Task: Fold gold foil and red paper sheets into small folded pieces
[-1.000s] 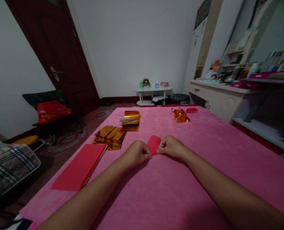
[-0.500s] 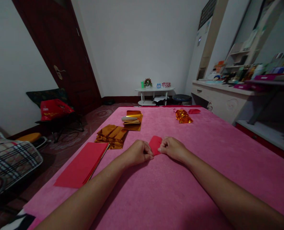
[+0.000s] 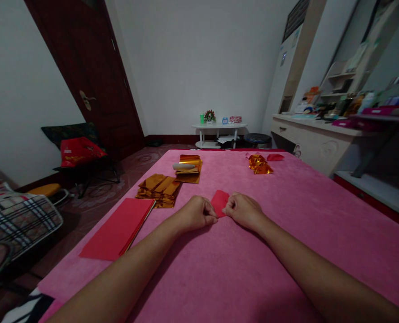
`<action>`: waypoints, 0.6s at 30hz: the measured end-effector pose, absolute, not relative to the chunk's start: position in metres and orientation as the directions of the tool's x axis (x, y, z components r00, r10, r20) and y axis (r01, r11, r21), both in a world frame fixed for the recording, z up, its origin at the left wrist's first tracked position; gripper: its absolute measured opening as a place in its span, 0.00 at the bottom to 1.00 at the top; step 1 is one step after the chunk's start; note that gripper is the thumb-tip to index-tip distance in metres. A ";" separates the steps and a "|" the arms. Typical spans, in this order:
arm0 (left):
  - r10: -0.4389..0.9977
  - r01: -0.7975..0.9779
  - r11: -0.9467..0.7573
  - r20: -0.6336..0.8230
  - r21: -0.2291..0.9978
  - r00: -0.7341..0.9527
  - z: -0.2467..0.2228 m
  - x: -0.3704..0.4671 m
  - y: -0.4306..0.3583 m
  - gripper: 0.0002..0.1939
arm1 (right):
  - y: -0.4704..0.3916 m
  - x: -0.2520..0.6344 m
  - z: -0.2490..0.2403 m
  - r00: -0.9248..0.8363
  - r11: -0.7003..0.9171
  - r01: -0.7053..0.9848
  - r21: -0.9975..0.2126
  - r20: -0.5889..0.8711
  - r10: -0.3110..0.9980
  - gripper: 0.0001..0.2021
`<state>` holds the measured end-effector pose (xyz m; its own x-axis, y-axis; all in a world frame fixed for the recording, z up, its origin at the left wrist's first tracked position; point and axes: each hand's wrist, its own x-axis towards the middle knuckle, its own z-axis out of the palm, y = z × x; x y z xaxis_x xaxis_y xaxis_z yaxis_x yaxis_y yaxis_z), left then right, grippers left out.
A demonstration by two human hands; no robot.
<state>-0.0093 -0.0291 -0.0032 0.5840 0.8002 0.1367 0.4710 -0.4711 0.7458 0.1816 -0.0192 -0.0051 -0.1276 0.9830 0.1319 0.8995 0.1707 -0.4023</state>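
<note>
Between my hands, a small piece of red paper (image 3: 220, 202) rests at the middle of the pink-covered table. My left hand (image 3: 199, 212) pinches its left edge, fingers closed. At the right edge, my right hand (image 3: 242, 208) grips the same paper with curled fingers. Left of my forearm lies a stack of red paper sheets (image 3: 120, 229). Just beyond it is a pile of gold foil sheets (image 3: 159, 190), and past that some more folded gold foil (image 3: 190, 174) with a grey rounded object (image 3: 182, 166) on it.
Crumpled gold foil pieces (image 3: 260, 164) and a red folded paper (image 3: 275, 157) lie at the table's far right. The pink cloth (image 3: 287, 251) covers the table. A chair with a red bag (image 3: 81, 151) stands left; a cluttered dresser (image 3: 310, 130) stands right.
Both hands keep their hold on the red paper, with barely any finger movement. The whole view has shifted slightly, so things appear a little further right.
</note>
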 end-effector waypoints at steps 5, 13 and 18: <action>0.856 0.535 -0.440 0.158 0.721 0.492 -0.006 -0.007 -0.030 0.10 | -0.018 0.182 -0.005 -0.124 0.160 0.911 -0.379 0.116 0.985 0.06; 0.819 0.507 -0.511 0.215 0.694 0.532 -0.004 -0.006 -0.032 0.12 | -0.019 0.182 -0.003 -0.140 0.164 0.907 -0.388 0.089 0.986 0.06; 0.778 0.587 -0.610 0.265 0.532 0.569 0.002 -0.003 -0.036 0.10 | -0.019 0.181 -0.002 -0.149 0.176 0.905 -0.389 0.098 0.984 0.05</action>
